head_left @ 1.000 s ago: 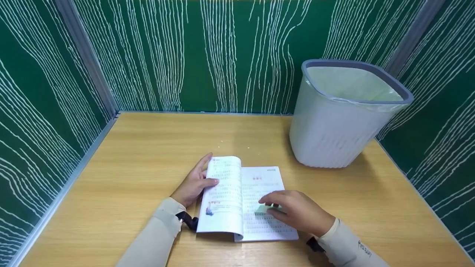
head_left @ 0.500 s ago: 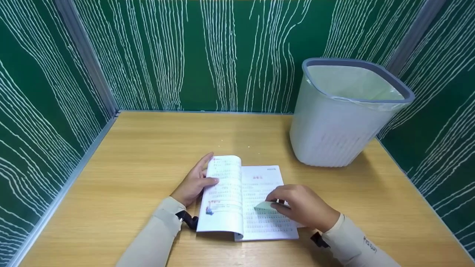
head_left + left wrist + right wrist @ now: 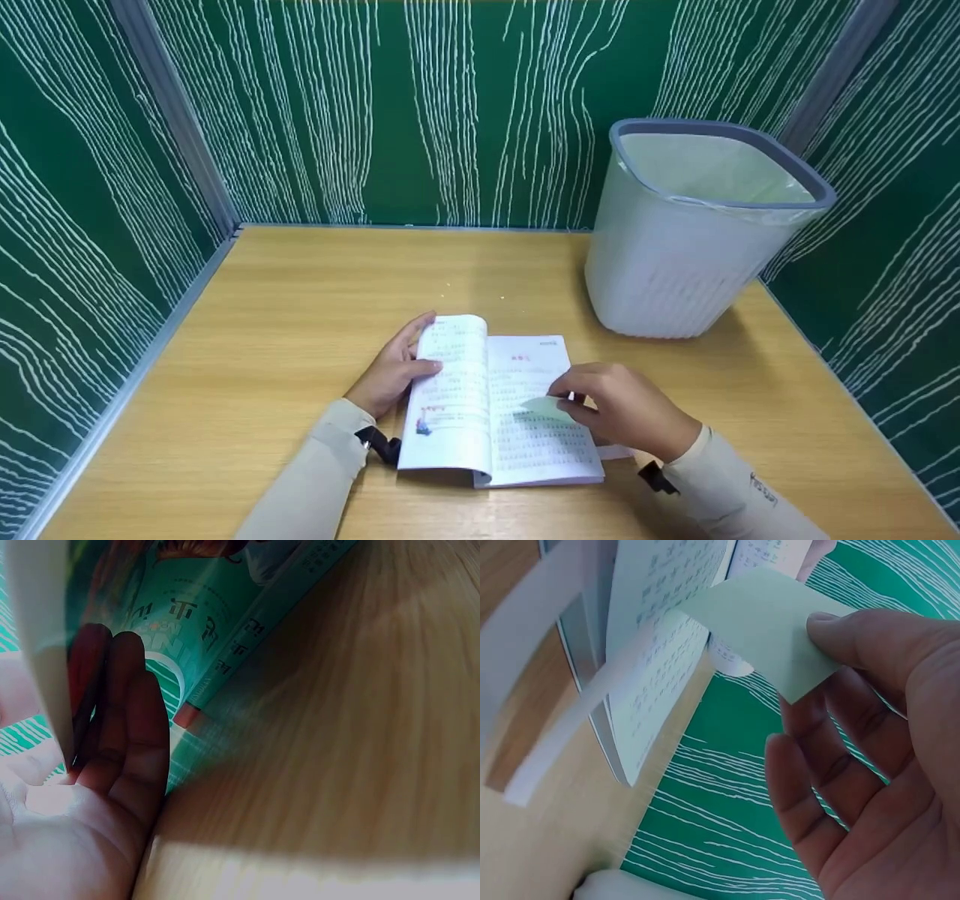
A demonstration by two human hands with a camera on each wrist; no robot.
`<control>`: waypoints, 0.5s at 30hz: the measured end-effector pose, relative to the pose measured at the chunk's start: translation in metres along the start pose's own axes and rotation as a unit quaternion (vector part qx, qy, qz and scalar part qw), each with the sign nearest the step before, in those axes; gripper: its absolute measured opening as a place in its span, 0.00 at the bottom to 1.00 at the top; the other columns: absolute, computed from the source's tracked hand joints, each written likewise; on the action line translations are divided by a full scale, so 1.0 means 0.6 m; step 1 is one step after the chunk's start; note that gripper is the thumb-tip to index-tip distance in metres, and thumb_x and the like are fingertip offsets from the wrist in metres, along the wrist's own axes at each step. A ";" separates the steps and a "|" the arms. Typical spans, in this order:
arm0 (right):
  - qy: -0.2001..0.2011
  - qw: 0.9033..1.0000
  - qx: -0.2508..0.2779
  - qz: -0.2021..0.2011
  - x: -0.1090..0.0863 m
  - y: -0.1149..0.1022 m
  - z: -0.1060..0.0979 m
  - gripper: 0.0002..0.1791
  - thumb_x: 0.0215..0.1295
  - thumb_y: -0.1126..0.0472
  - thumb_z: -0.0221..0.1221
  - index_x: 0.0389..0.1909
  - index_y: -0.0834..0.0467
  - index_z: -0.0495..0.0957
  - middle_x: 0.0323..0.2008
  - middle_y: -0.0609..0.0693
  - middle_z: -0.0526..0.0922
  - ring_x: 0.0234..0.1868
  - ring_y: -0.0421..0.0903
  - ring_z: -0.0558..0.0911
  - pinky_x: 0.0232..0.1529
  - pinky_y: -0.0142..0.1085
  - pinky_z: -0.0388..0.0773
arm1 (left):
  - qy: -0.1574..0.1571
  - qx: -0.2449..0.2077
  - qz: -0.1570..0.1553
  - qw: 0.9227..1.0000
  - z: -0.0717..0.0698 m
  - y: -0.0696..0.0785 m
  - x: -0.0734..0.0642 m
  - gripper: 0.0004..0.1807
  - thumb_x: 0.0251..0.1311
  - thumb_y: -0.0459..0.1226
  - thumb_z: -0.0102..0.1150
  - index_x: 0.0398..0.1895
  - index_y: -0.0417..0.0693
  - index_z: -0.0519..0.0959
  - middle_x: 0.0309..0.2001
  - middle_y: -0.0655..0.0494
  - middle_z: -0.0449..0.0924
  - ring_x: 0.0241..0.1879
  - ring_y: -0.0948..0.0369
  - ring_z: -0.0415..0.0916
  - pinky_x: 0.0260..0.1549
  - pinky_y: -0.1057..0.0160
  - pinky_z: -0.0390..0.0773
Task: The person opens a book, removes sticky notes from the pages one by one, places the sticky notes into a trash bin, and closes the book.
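Note:
An open book point(image 3: 450, 390) with printed pages lies in front of me, its left part curled up. My left hand point(image 3: 390, 375) grips that left part, thumb on the page and fingers behind the green cover point(image 3: 217, 592). Between the thumb and fingers of my right hand point(image 3: 628, 406) is a pale green sticky note point(image 3: 546, 409), held at its right end over the right page. In the right wrist view the note point(image 3: 765, 630) is tilted and its far corner is close to the page; whether it still touches there I cannot tell.
A white bin point(image 3: 675, 262) with a grey rim and a liner stands on the wooden table point(image 3: 337, 277) at the back right. White strips point(image 3: 570, 727) jut out by the book's right edge. Green walls point(image 3: 390, 112) with white lines enclose the table. Small specks lie behind the book.
My right hand has moved right and slightly away from me, drawing the note rightward and lifting it off its flatter position. A white strip now shows beside the book. The left hand stays put.

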State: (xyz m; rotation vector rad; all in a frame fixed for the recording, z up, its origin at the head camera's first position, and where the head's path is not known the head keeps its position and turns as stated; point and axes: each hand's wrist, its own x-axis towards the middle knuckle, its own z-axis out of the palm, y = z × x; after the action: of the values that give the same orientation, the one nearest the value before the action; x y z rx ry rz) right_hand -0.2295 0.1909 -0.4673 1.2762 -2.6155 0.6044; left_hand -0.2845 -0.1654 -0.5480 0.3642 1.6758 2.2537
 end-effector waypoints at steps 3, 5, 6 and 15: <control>-0.005 1.000 -0.002 0.008 0.001 0.000 -0.007 0.10 0.62 0.67 0.71 0.42 0.51 0.88 0.39 0.39 0.88 0.35 0.31 0.82 0.38 0.34 0.87 | 0.002 0.009 -0.002 1.000 0.000 0.001 -0.001 0.49 0.65 0.24 0.59 0.84 0.57 0.49 0.69 0.42 0.75 0.54 0.45 0.85 0.49 0.52 0.87; -0.007 1.000 -0.009 0.009 0.002 0.000 -0.012 0.11 0.62 0.67 0.71 0.42 0.50 0.88 0.39 0.38 0.88 0.35 0.31 0.81 0.37 0.33 0.86 | 0.004 0.014 -0.002 1.000 0.000 0.001 -0.001 0.48 0.65 0.25 0.60 0.83 0.57 0.51 0.68 0.42 0.76 0.54 0.45 0.86 0.49 0.53 0.88; -0.006 1.000 -0.012 0.006 0.003 0.000 -0.014 0.11 0.62 0.67 0.71 0.42 0.50 0.87 0.39 0.38 0.88 0.35 0.31 0.81 0.37 0.33 0.86 | 0.005 0.013 -0.003 1.000 0.001 0.001 -0.001 0.47 0.65 0.24 0.60 0.83 0.57 0.52 0.68 0.42 0.76 0.54 0.45 0.86 0.49 0.53 0.88; -0.017 0.999 -0.046 -0.016 0.005 0.000 -0.033 0.12 0.62 0.66 0.70 0.43 0.48 0.87 0.39 0.37 0.86 0.37 0.31 0.81 0.38 0.31 0.86 | 0.016 0.021 0.000 1.000 0.002 0.001 -0.001 0.44 0.64 0.24 0.60 0.81 0.56 0.57 0.67 0.41 0.76 0.54 0.48 0.85 0.48 0.54 0.88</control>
State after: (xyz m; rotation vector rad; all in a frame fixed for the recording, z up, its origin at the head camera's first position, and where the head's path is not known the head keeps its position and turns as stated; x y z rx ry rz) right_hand -0.2321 0.1973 -0.4482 1.3100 -2.6120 0.4559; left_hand -0.2834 -0.1645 -0.5473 0.3380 1.7423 2.2378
